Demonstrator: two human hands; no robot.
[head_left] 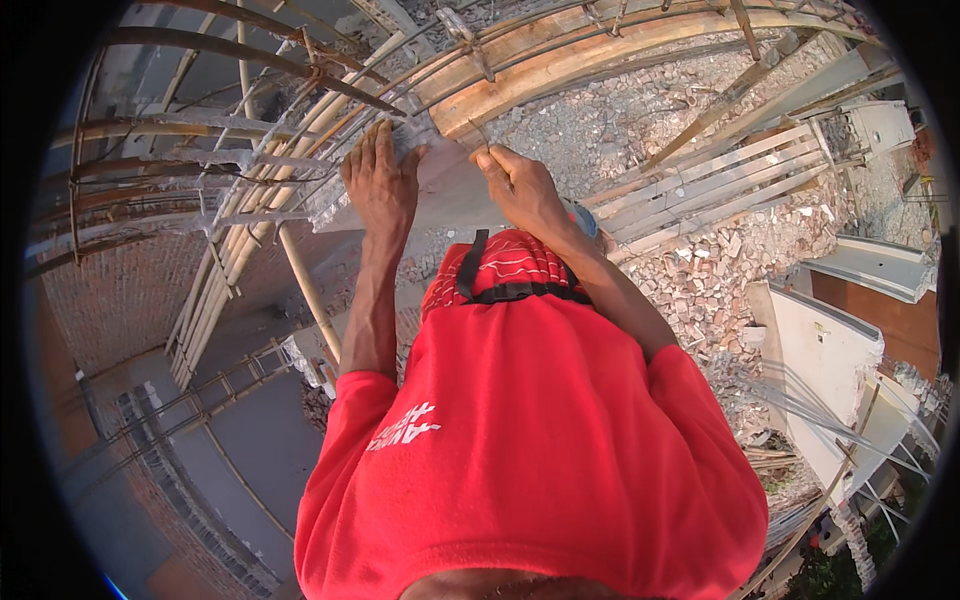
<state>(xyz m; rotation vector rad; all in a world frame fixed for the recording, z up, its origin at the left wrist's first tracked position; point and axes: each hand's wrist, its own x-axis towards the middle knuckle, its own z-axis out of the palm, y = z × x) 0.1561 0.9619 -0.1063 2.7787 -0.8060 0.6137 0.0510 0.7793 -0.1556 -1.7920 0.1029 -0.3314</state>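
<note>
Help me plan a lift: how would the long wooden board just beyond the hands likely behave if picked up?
The wooden board would probably feel stiff, being solid-looking wood; its curve may be lens distortion. Its length and breadth suggest an awkward, fairly heavy lift. Its broad, flat face makes rolling unlikely.

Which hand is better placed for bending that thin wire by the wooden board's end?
Probably your right hand: its thumb and forefinger appear to pinch the thin wire beside the wooden board. Your left hand is farther from it, thumb spread from the fingers.
</note>
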